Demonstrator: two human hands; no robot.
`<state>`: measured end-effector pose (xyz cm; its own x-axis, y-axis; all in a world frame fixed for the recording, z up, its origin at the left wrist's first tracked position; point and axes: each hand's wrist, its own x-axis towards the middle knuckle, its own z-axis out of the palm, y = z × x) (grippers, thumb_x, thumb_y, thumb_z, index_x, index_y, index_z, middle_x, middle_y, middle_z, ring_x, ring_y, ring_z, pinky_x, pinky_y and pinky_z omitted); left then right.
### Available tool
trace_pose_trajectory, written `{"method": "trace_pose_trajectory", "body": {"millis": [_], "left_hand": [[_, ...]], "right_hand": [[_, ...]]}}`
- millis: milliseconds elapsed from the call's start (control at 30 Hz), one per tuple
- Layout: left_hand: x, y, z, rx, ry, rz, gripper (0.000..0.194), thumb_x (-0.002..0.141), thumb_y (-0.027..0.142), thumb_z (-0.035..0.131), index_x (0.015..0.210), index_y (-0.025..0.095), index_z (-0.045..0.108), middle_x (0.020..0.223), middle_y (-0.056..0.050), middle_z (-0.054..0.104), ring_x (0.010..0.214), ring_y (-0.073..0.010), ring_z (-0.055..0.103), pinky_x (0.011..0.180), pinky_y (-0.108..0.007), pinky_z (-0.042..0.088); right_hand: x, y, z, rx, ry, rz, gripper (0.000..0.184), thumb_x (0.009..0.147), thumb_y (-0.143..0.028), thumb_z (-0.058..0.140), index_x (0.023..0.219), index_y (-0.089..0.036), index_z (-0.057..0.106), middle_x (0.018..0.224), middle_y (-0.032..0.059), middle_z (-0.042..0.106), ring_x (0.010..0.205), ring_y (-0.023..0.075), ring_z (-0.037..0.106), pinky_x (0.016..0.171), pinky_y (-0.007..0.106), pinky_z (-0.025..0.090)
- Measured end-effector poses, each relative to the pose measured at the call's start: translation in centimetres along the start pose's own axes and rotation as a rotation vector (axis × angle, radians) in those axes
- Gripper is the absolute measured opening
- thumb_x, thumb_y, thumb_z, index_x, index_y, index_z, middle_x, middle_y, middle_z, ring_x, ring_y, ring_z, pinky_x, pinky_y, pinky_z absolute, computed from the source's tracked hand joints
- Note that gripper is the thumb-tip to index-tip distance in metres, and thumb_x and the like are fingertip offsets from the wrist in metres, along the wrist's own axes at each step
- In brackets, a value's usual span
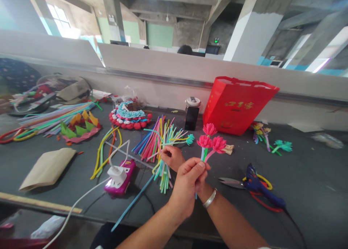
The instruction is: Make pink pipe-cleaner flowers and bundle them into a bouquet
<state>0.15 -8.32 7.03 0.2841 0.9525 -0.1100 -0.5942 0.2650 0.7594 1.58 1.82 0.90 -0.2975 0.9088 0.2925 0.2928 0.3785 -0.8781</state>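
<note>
My left hand (189, 180) is closed around the stems of several red pipe-cleaner flowers (211, 142), held upright above the table. One stem is light blue, one green and one pink. Crossing behind it, my right hand (173, 157) has its thumb and index finger curled into a pinch over a loose pile of pipe cleaners (152, 140). A pale pipe cleaner (153, 155) meets its fingertips. Partly under this hand lies a bundle of pastel stems (164, 178), and a teal flower (189, 139) sticks out to the right. A silver bracelet (210, 198) circles my right wrist.
Scissors (232, 183) and a blue glue gun (265, 193) lie at right. A red bag (239, 106), a phone (191, 117) and a lidded jar (193, 102) stand behind. A corded purple power strip (119, 178), brown paper (48, 168) and wreaths (130, 115) are left.
</note>
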Motion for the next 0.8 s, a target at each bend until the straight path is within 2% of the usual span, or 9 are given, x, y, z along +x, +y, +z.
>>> {"method": "trace_pose_trajectory", "body": {"millis": [567, 800], "left_hand": [[0.13, 0.43, 0.06, 0.002, 0.038, -0.006, 0.030, 0.074, 0.041, 0.072, 0.075, 0.013, 0.061, 0.050, 0.007, 0.037, 0.044, -0.0033, 0.022, 0.043, -0.020, 0.011], [0.26, 0.36, -0.09, 0.002, 0.030, 0.009, 0.026, 0.077, 0.038, 0.069, 0.076, 0.012, 0.061, 0.051, 0.007, 0.036, 0.044, -0.0032, 0.022, 0.043, -0.020, 0.011]], "right_hand": [[-0.03, 0.36, 0.48, 0.022, 0.019, 0.007, 0.015, 0.074, -0.028, 0.057, 0.062, -0.022, 0.052, 0.059, -0.0031, 0.053, 0.056, 0.0129, 0.046, 0.056, 0.025, 0.038], [-0.07, 0.61, 0.59, 0.023, 0.018, 0.003, 0.014, 0.075, -0.027, 0.057, 0.062, -0.022, 0.053, 0.060, -0.0033, 0.054, 0.057, 0.0125, 0.047, 0.057, 0.024, 0.039]]}}
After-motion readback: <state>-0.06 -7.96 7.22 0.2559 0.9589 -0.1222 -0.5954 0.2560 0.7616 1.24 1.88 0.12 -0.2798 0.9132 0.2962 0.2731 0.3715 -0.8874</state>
